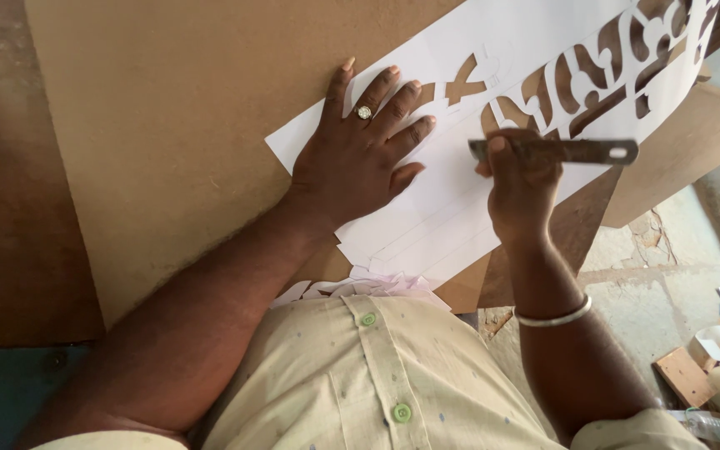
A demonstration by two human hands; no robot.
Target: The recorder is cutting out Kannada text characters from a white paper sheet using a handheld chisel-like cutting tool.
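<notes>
A large white paper stencil lies flat on a tan board, and everything here sits in relation to that sheet. The left hand presses palm-down on the sheet's near-left part, fingers spread and flat, gripping nothing; a ring shows on one finger. Just to the right of it, over the middle of the sheet, the right hand is closed in a fist around a flat grey metal blade, which juts sideways from the fist toward the sheet's far-right end, with a small hole near its free end. Whether the blade's working tip touches the paper is hidden by the fingers. Beyond the blade, the sheet's far-right stretch carries curving cut-out shapes through which the board shows. A silver bangle circles the right wrist, off the sheet's near edge. Loose white paper scraps gather below the sheet's near edge, against the person's pale green buttoned shirt.
</notes>
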